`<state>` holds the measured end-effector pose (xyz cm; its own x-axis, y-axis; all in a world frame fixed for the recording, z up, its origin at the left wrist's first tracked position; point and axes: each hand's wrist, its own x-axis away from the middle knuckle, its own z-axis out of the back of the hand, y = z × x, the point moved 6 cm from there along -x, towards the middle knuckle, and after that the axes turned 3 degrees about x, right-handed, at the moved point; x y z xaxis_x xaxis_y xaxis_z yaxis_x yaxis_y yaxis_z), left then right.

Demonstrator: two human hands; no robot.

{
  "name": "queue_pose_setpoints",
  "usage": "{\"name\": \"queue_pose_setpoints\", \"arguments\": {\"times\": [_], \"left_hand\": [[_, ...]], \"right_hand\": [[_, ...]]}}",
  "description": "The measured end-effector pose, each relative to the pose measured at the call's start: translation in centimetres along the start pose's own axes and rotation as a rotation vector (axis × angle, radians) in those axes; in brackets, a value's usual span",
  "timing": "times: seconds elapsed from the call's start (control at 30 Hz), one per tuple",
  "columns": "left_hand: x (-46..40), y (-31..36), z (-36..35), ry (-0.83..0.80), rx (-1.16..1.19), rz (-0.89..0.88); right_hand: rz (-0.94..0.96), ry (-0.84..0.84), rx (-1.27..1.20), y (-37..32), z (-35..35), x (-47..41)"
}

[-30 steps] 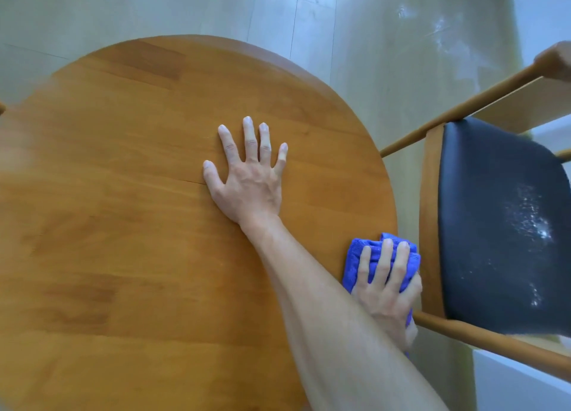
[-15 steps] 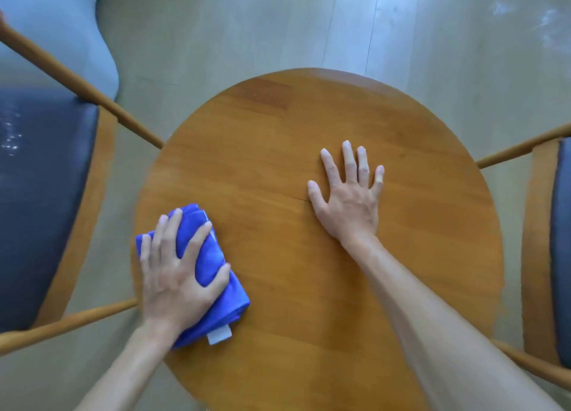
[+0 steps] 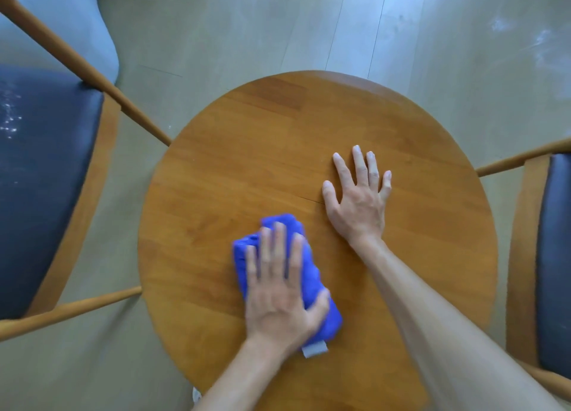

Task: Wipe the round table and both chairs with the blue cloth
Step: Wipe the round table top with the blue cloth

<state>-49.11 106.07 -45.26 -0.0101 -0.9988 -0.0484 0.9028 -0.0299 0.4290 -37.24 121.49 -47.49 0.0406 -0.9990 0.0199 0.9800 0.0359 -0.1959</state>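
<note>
From the head view, the blue cloth [image 3: 285, 274] lies folded into a thick oblong on the round table [image 3: 278, 138], in its near-left part, inside the rim. Its long axis runs from far-left to near-right, and a small pale tag sticks out at the near-right end. The left hand [image 3: 282, 293] presses flat on top of it, fingers straight and slightly spread, thumb along the cloth's right side; the hand is blurred. The right hand [image 3: 358, 200] rests palm down on bare wood just right of centre, fingers splayed. The tabletop is warm orange-brown planking. A wooden chair with dark seat [image 3: 43, 175] stands off the left edge, another chair [image 3: 553, 256] off the right edge. Pale floorboards [image 3: 278, 24] run beyond.
</note>
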Motion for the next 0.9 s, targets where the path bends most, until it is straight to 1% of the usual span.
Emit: {"name": "queue_pose_setpoints", "arguments": {"times": [0.07, 0.13, 0.2, 0.27, 0.3, 0.4, 0.47, 0.57, 0.67, 0.73, 0.8, 0.9], "left_hand": [[0.7, 3.5, -1.5, -0.101, 0.080, -0.236], [0.4, 4.2, -1.7, -0.210, 0.109, -0.397], [-0.3, 2.8, -0.7, -0.280, 0.088, -0.521], [-1.0, 0.0, 1.0, -0.294, 0.022, -0.606], [-1.1, -2.0, 2.0, -0.287, -0.006, -0.589], [0.1, -7.2, 4.8, -0.252, -0.029, -0.390], [1.4, -7.9, 5.2, -0.244, -0.036, -0.296], [1.1, -6.5, 4.3, -0.217, -0.077, -0.226], [0.1, -5.3, 3.3, -0.229, -0.174, -0.243], [0.8, -4.2, 2.6, -0.234, -0.187, -0.265], [2.1, -2.0, 1.5, -0.274, -0.158, -0.327], [3.8, 3.2, -1.1, -0.370, -0.136, -0.454]], "right_hand": [[0.000, 0.019, -0.048, 0.1, 0.2, 0.0], [-0.002, 0.029, -0.087, 0.1, 0.4, 0.0], [-0.001, 0.035, -0.100, 0.0, 0.6, 0.1], [-0.002, 0.042, -0.100, 0.0, 0.7, 0.2], [0.000, 0.043, -0.098, -0.1, 0.7, 0.1], [0.003, 0.041, -0.075, -0.2, 0.6, 0.0], [0.001, 0.041, -0.064, -0.1, 0.6, 0.1], [-0.002, 0.048, -0.050, -0.2, 0.7, 0.2], [-0.002, 0.035, -0.045, -0.2, 0.7, 0.1], [-0.002, 0.016, -0.037, -0.2, 0.6, 0.1], [-0.006, 0.010, -0.034, -0.1, 0.6, 0.1], [-0.010, 0.004, -0.042, -0.1, 0.6, 0.1]]}}
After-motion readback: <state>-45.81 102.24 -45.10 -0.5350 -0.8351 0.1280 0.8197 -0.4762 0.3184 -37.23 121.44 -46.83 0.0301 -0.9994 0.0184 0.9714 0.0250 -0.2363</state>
